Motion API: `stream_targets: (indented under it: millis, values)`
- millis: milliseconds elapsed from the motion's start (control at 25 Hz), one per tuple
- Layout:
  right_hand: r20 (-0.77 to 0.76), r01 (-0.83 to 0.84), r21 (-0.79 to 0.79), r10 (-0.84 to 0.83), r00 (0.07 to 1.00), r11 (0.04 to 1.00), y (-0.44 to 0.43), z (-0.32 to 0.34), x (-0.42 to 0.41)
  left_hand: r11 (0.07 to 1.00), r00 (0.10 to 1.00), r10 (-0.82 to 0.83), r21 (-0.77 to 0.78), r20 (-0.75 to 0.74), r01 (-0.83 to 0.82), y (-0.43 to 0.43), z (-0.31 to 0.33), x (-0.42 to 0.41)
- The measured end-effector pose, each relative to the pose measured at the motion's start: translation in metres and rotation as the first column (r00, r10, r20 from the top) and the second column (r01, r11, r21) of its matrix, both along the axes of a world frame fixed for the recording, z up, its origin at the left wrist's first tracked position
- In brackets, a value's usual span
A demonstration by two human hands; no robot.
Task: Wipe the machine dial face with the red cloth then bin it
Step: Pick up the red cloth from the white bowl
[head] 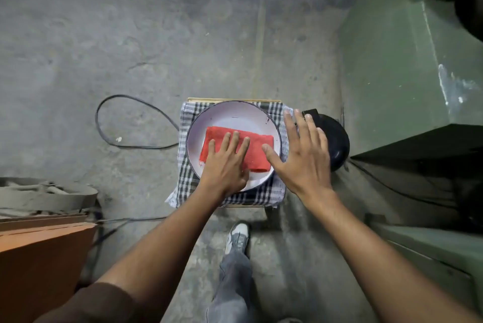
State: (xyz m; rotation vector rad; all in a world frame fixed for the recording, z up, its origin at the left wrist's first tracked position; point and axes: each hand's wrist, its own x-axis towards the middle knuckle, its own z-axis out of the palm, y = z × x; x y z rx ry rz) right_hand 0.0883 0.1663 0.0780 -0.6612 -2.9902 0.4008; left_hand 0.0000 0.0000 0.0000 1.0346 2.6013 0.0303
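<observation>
A folded red cloth (257,148) lies in a white round plate (227,116) on a small stool covered by a checked towel (187,178). My left hand (226,163) rests flat on the cloth's left part, fingers spread. My right hand (302,152) hovers open over the plate's right rim, its thumb at the cloth's right edge, holding nothing. A black round bin (337,139) stands right of the stool, partly behind my right hand. The green machine (392,74) rises on the right; no dial face is visible.
A black cable (104,137) loops on the concrete floor left of the stool. Orange boards (39,257) and grey debris sit at lower left. My shoe and trouser leg (236,239) stand below the stool. A dark recess opens in the machine's lower side.
</observation>
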Motion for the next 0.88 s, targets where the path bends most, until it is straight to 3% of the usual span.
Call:
stream_targets:
  millis: [240,720,880]
  values:
    - [0.069,0.005,-0.005,-0.005,0.998,1.0,-0.003,-0.026,0.003,0.996,0.998,-0.002,-0.086,0.069,0.008,0.009,-0.035,-0.002]
    - [0.127,0.017,-0.013,-0.016,0.992,1.0,-0.013,-0.044,0.011,0.99,0.995,-0.063,-0.129,-0.078,0.053,0.015,-0.055,-0.014]
    - [0.119,0.033,-0.007,-0.031,0.992,0.999,-0.007,-0.041,0.011,0.994,0.997,-0.047,-0.1,-0.059,0.041,0.014,-0.052,-0.021]
